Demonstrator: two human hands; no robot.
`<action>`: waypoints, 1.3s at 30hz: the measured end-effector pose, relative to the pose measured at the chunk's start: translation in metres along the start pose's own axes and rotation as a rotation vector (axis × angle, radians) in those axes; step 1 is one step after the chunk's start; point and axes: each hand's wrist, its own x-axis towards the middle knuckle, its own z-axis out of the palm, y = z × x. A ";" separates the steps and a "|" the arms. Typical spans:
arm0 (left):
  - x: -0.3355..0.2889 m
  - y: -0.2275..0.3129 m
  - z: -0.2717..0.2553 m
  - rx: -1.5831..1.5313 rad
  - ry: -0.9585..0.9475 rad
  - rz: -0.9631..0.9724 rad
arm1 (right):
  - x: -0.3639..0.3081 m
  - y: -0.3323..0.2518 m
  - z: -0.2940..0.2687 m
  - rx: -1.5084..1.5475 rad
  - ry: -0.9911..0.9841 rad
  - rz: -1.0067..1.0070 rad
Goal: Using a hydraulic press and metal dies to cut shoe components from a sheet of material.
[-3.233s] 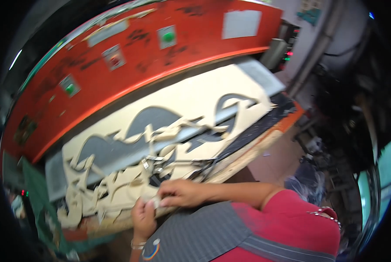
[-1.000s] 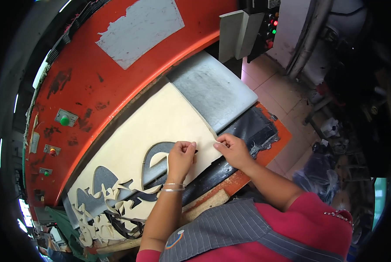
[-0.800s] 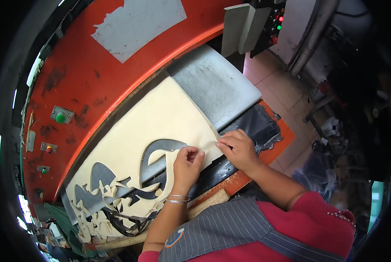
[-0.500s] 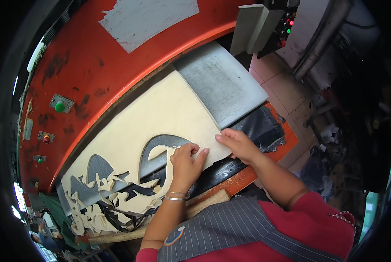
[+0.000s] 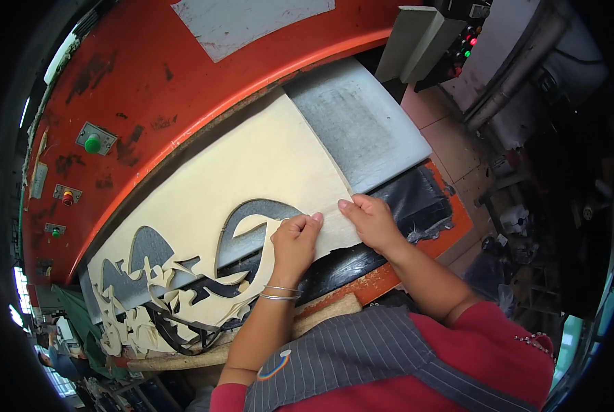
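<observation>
A wide cream sheet (image 5: 217,168) of soft-looking material lies over the grey cutting bed, with curved openings cut through its near left part. At its near edge my left hand (image 5: 295,247) is closed, thumb pressed on the fingers, gripping the sheet beside the large arched opening. Just right of it, my right hand (image 5: 374,223) pinches the sheet's right corner, thumb on top and fingers hidden beneath. Between both hands the sheet's edge stretches with a slight crease. Left of my left wrist, curled cream offcuts (image 5: 138,329) lie tangled around a dark curved strip (image 5: 183,326).
Behind the sheet stands the orange-red machine body (image 5: 204,89) with green (image 5: 93,143) and red (image 5: 68,198) buttons. The bare grey bed (image 5: 362,123) extends right. Black plastic (image 5: 416,202) covers the front ledge. Tiled floor (image 5: 451,147) and bags lie at right.
My left hand has closed its thumb and fingers on the sheet's edge, and my right thumb has shifted on the corner. The whole view has tilted slightly.
</observation>
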 end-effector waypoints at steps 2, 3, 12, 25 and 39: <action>0.001 -0.005 0.000 -0.120 0.024 0.040 | -0.004 -0.006 0.001 -0.023 0.079 -0.092; 0.001 -0.005 0.000 -0.121 0.023 0.039 | -0.004 -0.005 -0.001 -0.024 0.078 -0.091; -0.006 0.014 -0.002 0.230 0.011 0.253 | 0.021 -0.012 -0.027 0.131 -0.190 0.116; -0.031 0.030 -0.002 0.542 0.326 0.712 | 0.089 -0.049 -0.015 0.135 -0.302 0.249; -0.018 0.016 0.031 0.368 0.040 1.051 | 0.098 -0.019 -0.013 -0.295 -0.106 -0.030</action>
